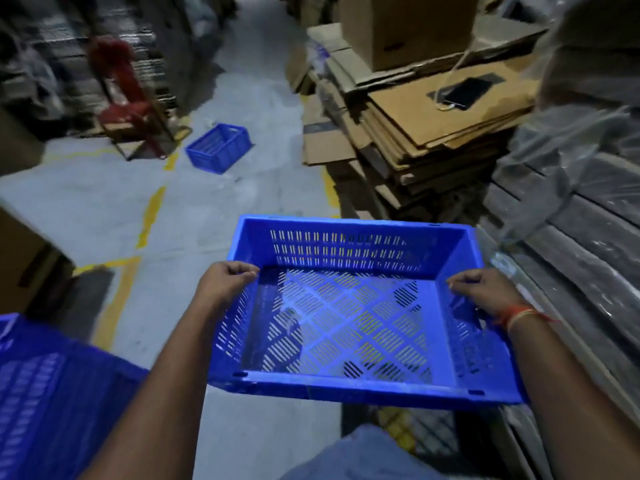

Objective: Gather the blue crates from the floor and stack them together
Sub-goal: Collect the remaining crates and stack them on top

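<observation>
I hold an empty blue slotted crate [349,317] in the air in front of me, open side up. My left hand [225,282] is shut on its left rim and my right hand [481,292] is shut on its right rim. A second blue crate [220,147] lies tilted on the grey floor farther down the aisle. Another blue crate [52,393] sits at the lower left, partly cut off by the frame edge.
A tall pile of flattened cardboard [426,133] with a brown box [405,26] on top lines the right side. Plastic-wrapped goods [571,188] stand at the right. A red chair [128,109] stands at the left by the shelves. Yellow lines [152,216] mark the floor.
</observation>
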{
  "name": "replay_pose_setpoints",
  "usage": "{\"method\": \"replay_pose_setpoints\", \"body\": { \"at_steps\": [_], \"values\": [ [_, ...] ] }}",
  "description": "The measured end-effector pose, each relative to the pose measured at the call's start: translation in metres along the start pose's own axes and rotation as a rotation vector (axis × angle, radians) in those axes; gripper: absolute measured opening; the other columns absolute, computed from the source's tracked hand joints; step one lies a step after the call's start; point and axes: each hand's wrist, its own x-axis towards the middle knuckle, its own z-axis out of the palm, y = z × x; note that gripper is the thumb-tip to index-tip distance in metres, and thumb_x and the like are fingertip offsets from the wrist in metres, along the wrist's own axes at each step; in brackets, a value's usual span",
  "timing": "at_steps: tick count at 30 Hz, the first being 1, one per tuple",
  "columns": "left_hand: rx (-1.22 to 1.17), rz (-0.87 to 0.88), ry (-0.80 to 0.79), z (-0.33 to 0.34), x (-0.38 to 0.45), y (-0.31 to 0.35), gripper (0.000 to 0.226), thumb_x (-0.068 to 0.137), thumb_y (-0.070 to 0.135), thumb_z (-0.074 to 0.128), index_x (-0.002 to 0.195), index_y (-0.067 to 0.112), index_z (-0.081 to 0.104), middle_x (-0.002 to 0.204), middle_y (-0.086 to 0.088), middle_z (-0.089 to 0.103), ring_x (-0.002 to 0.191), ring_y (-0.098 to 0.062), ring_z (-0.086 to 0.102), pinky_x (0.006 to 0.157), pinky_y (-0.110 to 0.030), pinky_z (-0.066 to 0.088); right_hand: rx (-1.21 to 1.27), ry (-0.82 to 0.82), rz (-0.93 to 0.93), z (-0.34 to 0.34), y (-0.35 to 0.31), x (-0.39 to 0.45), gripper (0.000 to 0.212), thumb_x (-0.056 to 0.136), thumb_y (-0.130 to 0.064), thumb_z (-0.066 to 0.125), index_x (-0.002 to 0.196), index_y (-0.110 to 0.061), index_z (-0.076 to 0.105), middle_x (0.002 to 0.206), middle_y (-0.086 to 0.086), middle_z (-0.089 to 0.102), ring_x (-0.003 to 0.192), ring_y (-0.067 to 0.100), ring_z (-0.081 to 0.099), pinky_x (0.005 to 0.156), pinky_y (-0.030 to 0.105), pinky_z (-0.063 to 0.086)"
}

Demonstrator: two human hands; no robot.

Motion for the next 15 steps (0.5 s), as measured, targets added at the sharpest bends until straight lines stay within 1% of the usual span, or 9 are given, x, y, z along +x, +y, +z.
{"method": "replay_pose_setpoints", "body": {
  "at_steps": [3, 5, 6, 8, 9, 10, 12, 14, 15],
  "values": [
    [-0.033, -0.06, 0.09, -0.043, -0.035, -0.031, 0.002, 0.079, 0.026, 0.076, 0.079, 0.026, 0.079, 0.087, -0.003, 0.078, 0.047, -0.006, 0.052, 0.052, -0.023, 0.039, -0.064, -0.069, -0.079, 0.031, -0.026, -0.004, 0.007, 0.084, 0.001, 0.069, 0.086, -0.002, 0.075, 0.052, -0.008, 0.059, 0.036, -0.006, 0.047, 0.038, 0.006, 0.034],
    [-0.069, -0.101, 0.15, -0.069, -0.063, -0.055, 0.01, 0.071, 0.036, 0.074, 0.078, 0.031, 0.08, 0.086, 0.001, 0.079, 0.057, -0.011, 0.06, 0.058, -0.03, 0.047, -0.116, -0.147, -0.114, 0.051, -0.042, -0.006, 0.007, 0.083, -0.001, 0.071, 0.084, -0.006, 0.076, 0.047, -0.012, 0.058, 0.034, -0.005, 0.045, 0.037, 0.007, 0.034],
    [-0.084, -0.121, 0.185, -0.081, -0.079, -0.065, 0.012, 0.071, 0.036, 0.074, 0.08, 0.03, 0.08, 0.082, 0.003, 0.078, 0.053, -0.008, 0.059, 0.057, -0.029, 0.047, -0.147, -0.192, -0.129, 0.062, -0.05, -0.006, 0.009, 0.083, -0.003, 0.072, 0.083, -0.01, 0.076, 0.045, -0.012, 0.058, 0.033, -0.004, 0.045, 0.037, 0.007, 0.034],
    [-0.117, -0.15, 0.254, -0.1, -0.11, -0.086, 0.009, 0.081, 0.024, 0.075, 0.088, 0.02, 0.08, 0.066, 0.004, 0.071, 0.037, 0.0, 0.044, 0.044, -0.02, 0.037, -0.197, -0.268, -0.192, 0.087, -0.066, -0.005, 0.013, 0.083, -0.006, 0.073, 0.078, -0.018, 0.075, 0.047, -0.013, 0.061, 0.037, -0.005, 0.048, 0.042, 0.007, 0.036],
    [-0.132, -0.17, 0.293, -0.11, -0.125, -0.098, 0.008, 0.085, 0.017, 0.073, 0.091, 0.015, 0.079, 0.062, 0.003, 0.068, 0.033, 0.001, 0.038, 0.039, -0.017, 0.032, -0.217, -0.305, -0.217, 0.102, -0.076, -0.006, 0.013, 0.083, -0.007, 0.074, 0.078, -0.019, 0.075, 0.048, -0.014, 0.062, 0.041, -0.005, 0.05, 0.044, 0.008, 0.037],
    [-0.14, -0.194, 0.34, -0.12, -0.14, -0.109, 0.008, 0.087, 0.015, 0.072, 0.092, 0.013, 0.079, 0.063, 0.0, 0.069, 0.034, -0.001, 0.038, 0.037, -0.015, 0.029, -0.232, -0.337, -0.242, 0.117, -0.087, -0.009, 0.013, 0.083, -0.009, 0.074, 0.077, -0.021, 0.075, 0.051, -0.014, 0.064, 0.045, -0.004, 0.052, 0.047, 0.008, 0.038],
    [-0.153, -0.246, 0.422, -0.14, -0.169, -0.132, 0.008, 0.087, 0.017, 0.072, 0.09, 0.016, 0.079, 0.068, -0.004, 0.071, 0.038, -0.007, 0.04, 0.04, -0.015, 0.028, -0.244, -0.404, -0.299, 0.148, -0.106, -0.015, 0.013, 0.083, -0.01, 0.074, 0.078, -0.022, 0.075, 0.053, -0.012, 0.064, 0.048, 0.0, 0.053, 0.045, 0.008, 0.039],
    [-0.156, -0.307, 0.493, -0.157, -0.197, -0.152, 0.008, 0.085, 0.023, 0.072, 0.089, 0.021, 0.08, 0.061, 0.002, 0.067, 0.043, -0.012, 0.042, 0.044, -0.015, 0.029, -0.258, -0.482, -0.323, 0.177, -0.124, -0.021, 0.006, 0.084, -0.01, 0.073, 0.086, -0.014, 0.076, 0.041, -0.012, 0.056, 0.037, 0.001, 0.046, 0.037, 0.009, 0.035],
    [-0.161, -0.336, 0.524, -0.163, -0.21, -0.161, 0.009, 0.085, 0.024, 0.072, 0.088, 0.023, 0.08, 0.055, 0.005, 0.064, 0.043, -0.013, 0.043, 0.046, -0.016, 0.029, -0.269, -0.52, -0.341, 0.191, -0.133, -0.023, 0.006, 0.085, -0.01, 0.072, 0.088, -0.012, 0.076, 0.038, -0.012, 0.053, 0.034, 0.001, 0.042, 0.035, 0.011, 0.034]
  ]
}}
